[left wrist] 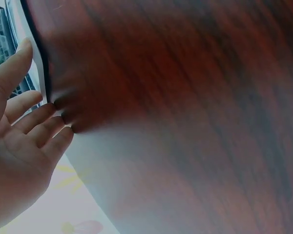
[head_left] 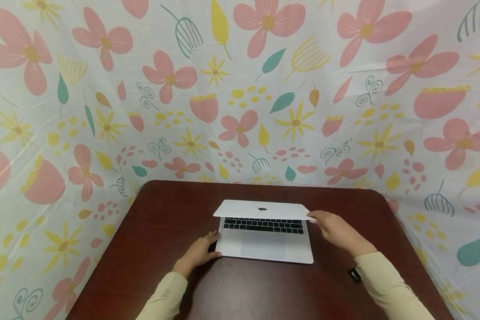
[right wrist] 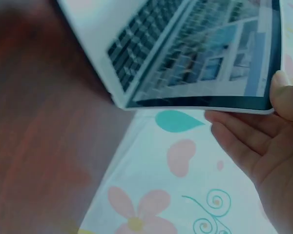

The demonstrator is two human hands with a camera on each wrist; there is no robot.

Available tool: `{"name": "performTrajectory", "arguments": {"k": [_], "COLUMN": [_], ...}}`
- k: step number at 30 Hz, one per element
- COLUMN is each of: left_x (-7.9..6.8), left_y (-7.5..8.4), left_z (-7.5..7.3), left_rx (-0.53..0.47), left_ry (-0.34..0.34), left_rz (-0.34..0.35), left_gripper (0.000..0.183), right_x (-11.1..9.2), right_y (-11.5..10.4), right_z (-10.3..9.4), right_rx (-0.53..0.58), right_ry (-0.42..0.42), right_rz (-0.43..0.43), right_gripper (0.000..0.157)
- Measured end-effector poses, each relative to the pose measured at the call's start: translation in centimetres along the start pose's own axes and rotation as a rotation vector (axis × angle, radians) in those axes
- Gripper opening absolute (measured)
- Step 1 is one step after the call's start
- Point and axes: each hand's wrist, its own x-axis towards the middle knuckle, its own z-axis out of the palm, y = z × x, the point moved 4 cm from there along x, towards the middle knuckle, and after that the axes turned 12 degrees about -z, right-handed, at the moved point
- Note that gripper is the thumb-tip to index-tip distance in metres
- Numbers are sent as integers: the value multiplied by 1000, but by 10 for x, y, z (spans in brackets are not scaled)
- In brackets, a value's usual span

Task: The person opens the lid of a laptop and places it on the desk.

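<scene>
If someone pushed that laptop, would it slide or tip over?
The laptop would probably slide rather than tip: its thin, wide base lies flat on the glossy-looking table. Its partly open lid would likely swing if bumped, and seems stiff, looking flat though the right hand holds just one corner.

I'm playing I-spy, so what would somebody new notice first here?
Probably the bright flowery cloth behind the table. Next, perhaps, the partly open laptop on that dark red table: the left hand is at its left edge, while the right hand pinches its lid's corner.
</scene>
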Motion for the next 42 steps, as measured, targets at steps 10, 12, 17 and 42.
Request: {"name": "performTrajectory", "arguments": {"k": [10,12,17,42], "left_x": [1,0,0,-1], "left_y": [-3,-3,-3,4], "left_z": [2,2,1,-3], "left_rx": [-19,-20,-17,4], "left_ry": [-10,-10,-13,-8], "left_rz": [-7,-12,-34,-88], "left_gripper": [68,67,67,68], "right_x": [29,33,43,90], "right_y": [28,32,40,71], "right_z": [-22,-25,-30,-28], "right_rx": [144,153,176,259], "right_ry": [62,70,93,469], "right_rz": [46,62,131,486], "right_gripper": [23,25,30,45]}}
